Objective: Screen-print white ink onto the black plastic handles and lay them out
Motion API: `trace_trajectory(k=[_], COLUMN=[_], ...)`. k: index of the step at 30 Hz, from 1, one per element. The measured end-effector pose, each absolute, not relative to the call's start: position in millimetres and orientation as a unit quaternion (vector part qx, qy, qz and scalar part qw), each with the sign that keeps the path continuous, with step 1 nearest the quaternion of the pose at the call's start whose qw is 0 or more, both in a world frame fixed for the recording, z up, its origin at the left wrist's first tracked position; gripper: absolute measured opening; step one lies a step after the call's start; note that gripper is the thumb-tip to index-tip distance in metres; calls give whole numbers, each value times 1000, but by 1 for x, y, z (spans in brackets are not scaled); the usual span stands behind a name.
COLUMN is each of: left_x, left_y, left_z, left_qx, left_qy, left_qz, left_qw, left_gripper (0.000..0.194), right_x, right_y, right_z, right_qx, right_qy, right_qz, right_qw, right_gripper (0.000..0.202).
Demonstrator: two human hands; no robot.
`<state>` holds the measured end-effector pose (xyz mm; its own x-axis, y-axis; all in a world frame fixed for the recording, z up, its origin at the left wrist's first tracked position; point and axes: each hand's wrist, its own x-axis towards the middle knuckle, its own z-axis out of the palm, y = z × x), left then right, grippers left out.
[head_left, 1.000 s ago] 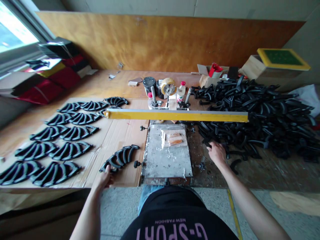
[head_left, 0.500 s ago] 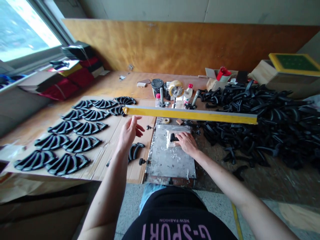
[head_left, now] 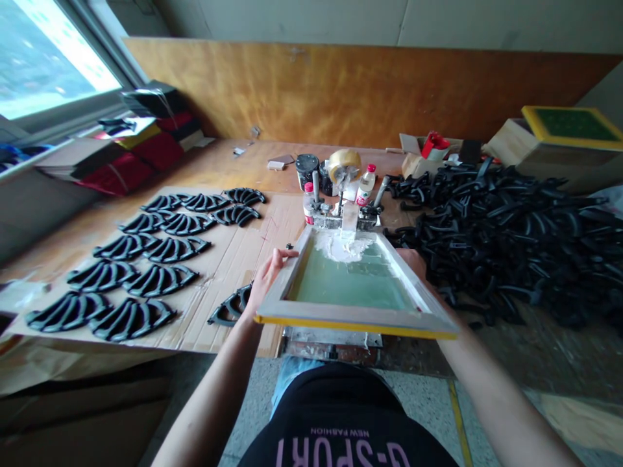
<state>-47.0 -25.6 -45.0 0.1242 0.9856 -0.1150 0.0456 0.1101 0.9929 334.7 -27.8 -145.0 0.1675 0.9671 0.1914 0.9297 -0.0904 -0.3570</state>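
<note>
- While both hands work at its sides, the frame (head_left: 348, 312) sits right in the middle, over the metal plate (head_left: 367, 340), yellow strip along its near edge.
- Inside it, a pale green mesh (head_left: 348, 285), with white paste (head_left: 335, 248) smeared thickly at the far end.
- Left hand (head_left: 267, 279) here: fingers curled, pinching the frame's left bar.
- Over to the right hand (head_left: 413, 261), up against the right bar; its fingers are hidden, so whether they're gripping I cannot tell.
- Just behind the frame, a stand (head_left: 348, 220) with a roll of tape (head_left: 344, 162) above it, one bottle (head_left: 308, 202) to the left, another bottle (head_left: 365, 188) to the right.
- Out left, cardboard (head_left: 233, 259) carrying rows of black fan-shaped pieces (head_left: 160, 279), with one more fan (head_left: 228, 308) just beside the left hand.
- Out right, near the right hand, a big tangled heap of black parts (head_left: 511, 233).
- Farthest back, a wooden board (head_left: 341, 91) standing along the wall.
</note>
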Motion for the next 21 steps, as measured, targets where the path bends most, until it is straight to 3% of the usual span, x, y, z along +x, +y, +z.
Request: trace_trajectory(k=[4,7,10,14,17,21], left_x=[-59,-61,-59,-59,-58,-56], left_y=[-45,-50,-50,-49,-50,-51], left_z=[-83,-123,-157,-177,-176,-170], left_qx=[519,495,492,501,495,487], left_qy=[542,549,560,574,576,580], left_qz=[355,315,311,308,309,316], left_qw=[557,596,589,570,572,571], left_gripper=[54,69,78,75,73,73], right_x=[315,271,236,219,222,232], right_y=[-8,19,42,38,11,-11], right_z=[-117,-96,-88,-99,-105,-96], right_qx=[-734,-643,-629,-623,-527,-397], right_qy=[-620,-705,-749,-774,-842,-908], right_qz=[1,-39,-16,45,54,108], right_qw=[277,296,206,100,100,84], right_gripper=[51,69,47,13,6,14])
